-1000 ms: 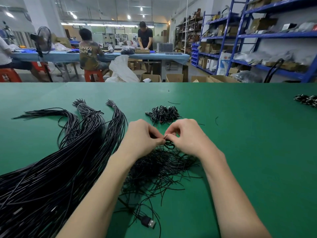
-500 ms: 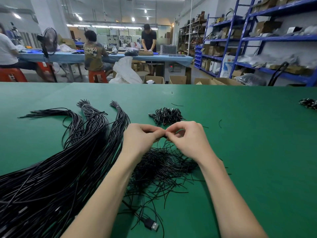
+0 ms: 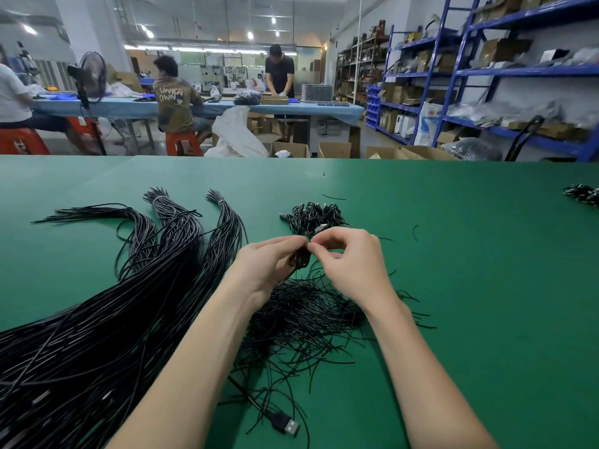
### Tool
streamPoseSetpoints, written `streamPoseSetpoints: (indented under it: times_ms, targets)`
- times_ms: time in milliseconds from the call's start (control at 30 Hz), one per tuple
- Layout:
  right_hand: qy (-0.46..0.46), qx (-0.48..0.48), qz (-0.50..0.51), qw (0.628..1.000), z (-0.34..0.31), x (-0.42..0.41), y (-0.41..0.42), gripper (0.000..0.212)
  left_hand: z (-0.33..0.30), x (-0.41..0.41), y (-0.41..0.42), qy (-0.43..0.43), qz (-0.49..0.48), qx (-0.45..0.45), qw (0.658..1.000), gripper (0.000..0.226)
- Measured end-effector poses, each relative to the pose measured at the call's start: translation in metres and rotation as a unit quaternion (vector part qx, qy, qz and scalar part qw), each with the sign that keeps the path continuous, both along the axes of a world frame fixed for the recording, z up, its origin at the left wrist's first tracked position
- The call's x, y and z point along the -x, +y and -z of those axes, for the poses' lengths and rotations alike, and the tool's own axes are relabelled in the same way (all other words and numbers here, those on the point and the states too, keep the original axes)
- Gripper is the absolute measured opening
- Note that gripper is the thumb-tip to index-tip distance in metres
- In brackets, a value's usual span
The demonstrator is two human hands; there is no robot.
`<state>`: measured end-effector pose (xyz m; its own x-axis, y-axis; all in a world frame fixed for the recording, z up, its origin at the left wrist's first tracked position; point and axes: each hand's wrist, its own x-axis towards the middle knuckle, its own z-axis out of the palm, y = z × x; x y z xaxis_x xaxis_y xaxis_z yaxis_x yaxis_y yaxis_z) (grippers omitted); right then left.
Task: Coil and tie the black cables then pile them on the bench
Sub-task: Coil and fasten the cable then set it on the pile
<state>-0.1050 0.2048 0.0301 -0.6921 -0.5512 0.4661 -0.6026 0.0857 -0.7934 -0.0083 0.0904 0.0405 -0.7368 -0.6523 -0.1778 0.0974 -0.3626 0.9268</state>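
Note:
My left hand (image 3: 270, 265) and my right hand (image 3: 351, 262) meet fingertip to fingertip above the green bench (image 3: 486, 286). Between them hangs a small coiled black cable (image 3: 299, 259), held by the left hand while the right pinches it at the top. Just beyond the hands lies a pile of tied coils (image 3: 316, 217). Under my wrists spreads a heap of thin black ties (image 3: 301, 319). Long bundles of black cables (image 3: 113, 319) fan across the left side of the bench. A loose USB plug (image 3: 287, 427) lies near the front edge.
Another small heap of coils (image 3: 583, 194) sits at the far right of the bench. Beyond the bench are cardboard boxes (image 3: 334, 149), blue shelving (image 3: 486, 72) and people at a blue table (image 3: 227, 106).
Both hands have risen a little off the tie heap and away from me, staying together on the coil. The camera view has shifted slightly.

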Motion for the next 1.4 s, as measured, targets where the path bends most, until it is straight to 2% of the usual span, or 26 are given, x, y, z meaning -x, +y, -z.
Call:
streamPoseSetpoints:
  times_ms: [100,200,267,333,433,533,633,700,767,833,900,967,1067,1100,1133,1167,1200,1233,1267,1300,1333,1367,1400]
  targets:
    - [-0.001,0.008,-0.018,1.000,-0.001,0.001,0.001,0.012,0.000,-0.003,0.001,0.014,0.017,-0.113,0.993,0.008]
    - [0.001,0.031,-0.045,0.998,-0.001,0.001,0.005,0.015,0.002,-0.007,-0.002,0.002,0.073,-0.184,0.980,0.024]
    - [0.018,0.042,-0.055,0.997,-0.001,0.001,0.007,0.016,0.004,-0.009,-0.004,-0.011,0.119,-0.180,0.976,0.025]
    - [0.028,0.043,-0.066,0.997,-0.003,0.003,0.008,0.016,0.005,-0.011,-0.007,-0.017,0.150,-0.166,0.975,0.015]
    - [0.028,0.034,-0.061,0.997,-0.003,0.003,0.008,0.018,0.008,-0.012,-0.009,-0.019,0.162,-0.155,0.974,0.011]
    - [0.019,0.033,-0.037,0.999,0.000,0.002,0.008,0.014,0.011,-0.009,-0.009,-0.003,0.136,-0.127,0.983,0.028]
    - [-0.034,0.022,-0.037,0.999,-0.001,0.006,0.010,0.011,0.011,-0.008,-0.009,0.031,0.111,-0.016,0.993,0.048]
    - [-0.102,0.012,-0.066,0.992,-0.004,0.009,0.012,0.012,0.008,-0.009,-0.009,0.025,0.082,0.116,0.990,0.046]
    - [-0.188,0.024,-0.099,0.977,-0.005,0.011,0.014,0.016,0.007,-0.010,-0.008,0.023,0.048,0.253,0.966,0.034]
    - [-0.287,0.054,-0.132,0.947,-0.005,0.010,0.014,0.014,0.008,-0.011,-0.007,0.051,0.032,0.336,0.940,0.022]
    - [-0.401,0.095,-0.169,0.895,-0.004,0.010,0.013,0.010,0.007,-0.011,-0.004,0.082,0.018,0.394,0.915,0.017]
    - [-0.500,0.125,-0.200,0.833,-0.002,0.010,0.012,0.010,0.005,-0.011,-0.001,0.107,-0.006,0.473,0.875,0.019]
    - [-0.598,0.152,-0.229,0.753,0.002,0.006,0.010,0.013,0.002,-0.014,-0.006,0.133,-0.037,0.624,0.769,0.018]
    - [-0.605,0.155,-0.231,0.746,0.003,0.004,0.009,0.013,0.003,-0.015,-0.009,0.132,-0.039,0.655,0.743,0.019]
    - [-0.587,0.149,-0.217,0.766,0.003,0.003,0.008,0.013,0.004,-0.014,-0.011,0.121,-0.040,0.664,0.736,0.018]
    - [-0.539,0.133,-0.185,0.811,0.003,0.002,0.007,0.012,0.005,-0.014,-0.012,0.098,-0.045,0.653,0.750,0.018]
    - [-0.462,0.112,-0.142,0.868,0.003,0.003,0.005,0.012,0.007,-0.014,-0.013,0.070,-0.052,0.618,0.781,0.017]
    - [-0.367,0.094,-0.102,0.920,0.002,0.003,0.004,0.012,0.008,-0.013,-0.014,0.043,-0.052,0.553,0.830,0.016]
    - [-0.273,0.083,-0.074,0.955,0.002,0.004,0.003,0.010,0.007,-0.012,-0.015,0.023,-0.032,0.445,0.895,0.014]
    - [-0.194,0.079,-0.057,0.976,0.001,0.004,0.003,0.008,0.005,-0.012,-0.017,0.010,0.010,0.303,0.953,0.013]
    - [-0.128,0.075,-0.048,0.988,0.002,0.003,0.002,0.008,0.003,-0.012,-0.019,-0.003,0.061,0.174,0.983,0.018]
    - [-0.072,0.070,-0.043,0.994,0.004,0.003,0.002,0.009,0.003,-0.012,-0.022,-0.016,0.106,0.098,0.989,0.027]
    - [-0.028,0.062,-0.041,0.997,0.006,0.002,0.002,0.010,0.004,-0.012,-0.024,-0.023,0.137,0.074,0.988,0.036]
